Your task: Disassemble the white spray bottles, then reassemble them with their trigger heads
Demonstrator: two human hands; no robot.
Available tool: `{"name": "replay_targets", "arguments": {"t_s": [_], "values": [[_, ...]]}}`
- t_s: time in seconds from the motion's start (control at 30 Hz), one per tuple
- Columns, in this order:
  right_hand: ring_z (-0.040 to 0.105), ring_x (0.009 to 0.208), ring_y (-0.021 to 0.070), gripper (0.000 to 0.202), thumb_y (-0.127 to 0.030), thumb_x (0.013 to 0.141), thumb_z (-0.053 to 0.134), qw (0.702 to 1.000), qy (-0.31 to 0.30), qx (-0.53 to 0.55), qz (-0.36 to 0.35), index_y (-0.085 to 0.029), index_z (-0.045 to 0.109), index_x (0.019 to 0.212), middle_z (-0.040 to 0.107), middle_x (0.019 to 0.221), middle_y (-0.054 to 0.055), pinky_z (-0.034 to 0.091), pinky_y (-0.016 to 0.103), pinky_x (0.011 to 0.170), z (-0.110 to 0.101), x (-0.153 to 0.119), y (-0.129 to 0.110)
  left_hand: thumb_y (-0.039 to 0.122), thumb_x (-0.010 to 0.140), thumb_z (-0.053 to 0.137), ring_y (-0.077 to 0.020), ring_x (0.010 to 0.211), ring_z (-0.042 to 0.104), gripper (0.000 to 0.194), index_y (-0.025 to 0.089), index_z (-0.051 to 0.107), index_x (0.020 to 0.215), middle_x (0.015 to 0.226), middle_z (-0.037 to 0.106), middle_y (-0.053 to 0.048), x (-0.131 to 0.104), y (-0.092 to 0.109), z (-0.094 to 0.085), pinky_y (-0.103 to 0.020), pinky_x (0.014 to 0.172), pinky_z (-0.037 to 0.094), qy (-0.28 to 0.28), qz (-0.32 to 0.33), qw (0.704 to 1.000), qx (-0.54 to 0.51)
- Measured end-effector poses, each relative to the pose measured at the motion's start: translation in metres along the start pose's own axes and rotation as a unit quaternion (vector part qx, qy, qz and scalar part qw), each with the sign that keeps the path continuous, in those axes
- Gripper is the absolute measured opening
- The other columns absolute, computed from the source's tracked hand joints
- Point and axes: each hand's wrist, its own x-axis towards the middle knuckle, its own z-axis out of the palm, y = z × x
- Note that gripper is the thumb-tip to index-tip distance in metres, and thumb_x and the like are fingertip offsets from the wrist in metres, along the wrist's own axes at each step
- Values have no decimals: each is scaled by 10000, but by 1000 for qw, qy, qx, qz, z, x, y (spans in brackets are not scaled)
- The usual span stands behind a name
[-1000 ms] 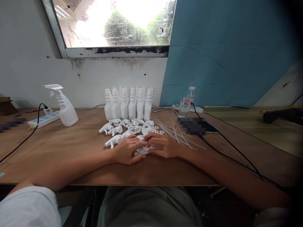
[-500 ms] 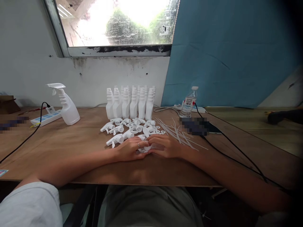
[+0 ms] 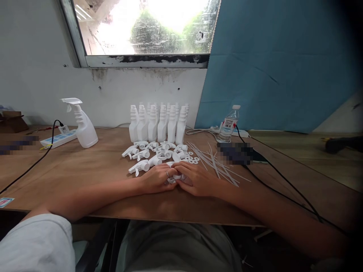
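Observation:
My left hand (image 3: 159,178), with a ring on one finger, is closed round a white spray head (image 3: 171,180) low over the table. From the right, my right hand (image 3: 197,179) wraps its fingers over the same piece, fingertips meeting those of the left; much of the piece is hidden. Several white spray heads (image 3: 139,166) lie just beyond and to the left. Small white rings (image 3: 193,160) are scattered behind my right hand, beside a loose bundle of thin white tubes (image 3: 215,162). Several white bottles without heads (image 3: 162,126) stand upright in rows behind.
An assembled spray bottle (image 3: 86,128) stands at the left beside a power strip (image 3: 61,139). A clear water bottle (image 3: 227,126) and a phone (image 3: 258,157) are at the right. A black cable (image 3: 289,189) crosses the brown table (image 3: 159,207).
The view has shifted slightly, moving the scene to the right. My right hand has turned a little, its fingers curling closer over the white piece.

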Motion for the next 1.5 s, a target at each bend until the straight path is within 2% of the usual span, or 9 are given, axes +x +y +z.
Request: {"name": "replay_targets", "arguments": {"t_s": [0.23,0.37,0.5,0.67,0.77,1.0,1.07,1.27,1.5], "values": [[613,1025,240,304,-310,869,599,995,83,-19,-55,-165,519,1124,649,1095,124,483,392,874,6,-2,22,305,844,573,-191,810,653,164,174,547,939,841,680,-59,1,5,0,-312,828,501,16,-27,999,-1],[617,946,225,216,-296,920,539,989,130,-63,-19,-180,533,1103,665,1034,105,475,372,842,-6,-5,41,329,816,623,-186,830,645,284,187,547,1049,865,670,-37,2,9,-1,-299,813,492,13,-70,997,-19],[602,725,185,154,-271,942,484,980,143,-128,51,-168,587,990,678,832,70,443,319,750,-22,-11,68,285,805,613,-184,823,639,351,187,563,1138,897,667,-45,2,7,0,-295,821,469,2,-33,999,2],[557,573,170,340,-319,936,424,955,73,-197,208,-161,640,726,641,624,66,315,273,583,-30,-24,103,266,787,604,-179,802,621,355,206,602,1136,857,651,-40,3,4,-1,-275,802,462,-33,-35,999,20],[548,559,166,398,-349,924,432,940,-9,-190,282,-154,647,652,654,618,80,269,270,561,-33,-27,112,264,780,607,-178,808,623,358,205,604,1134,863,656,-39,3,4,-2,-274,807,464,-34,-36,999,9],[596,670,160,272,-386,839,608,898,-200,-68,385,-141,722,807,712,776,80,340,225,588,-32,-22,112,280,798,611,-189,850,640,321,186,560,1100,936,681,-53,1,7,1,-300,838,479,-8,-45,999,-22],[597,676,157,221,-319,823,619,889,-216,-60,400,-127,727,830,712,786,80,349,220,581,-31,-21,113,299,813,606,-194,866,644,337,190,546,1126,962,680,-56,1,7,1,-302,829,483,-7,-50,999,-21],[532,538,153,221,-261,725,643,854,-239,-83,456,-116,634,558,598,553,63,300,244,506,-34,-20,111,318,835,603,-198,899,648,356,195,535,1162,998,676,-60,0,7,0,-304,849,480,-13,-55,998,-24],[545,559,189,198,-252,626,682,837,-202,-83,502,-133,582,504,558,534,80,322,259,509,-35,-17,103,350,859,589,-208,945,639,360,189,538,1177,1037,671,-65,2,10,-4,-313,867,486,-26,-67,997,-28]]}}
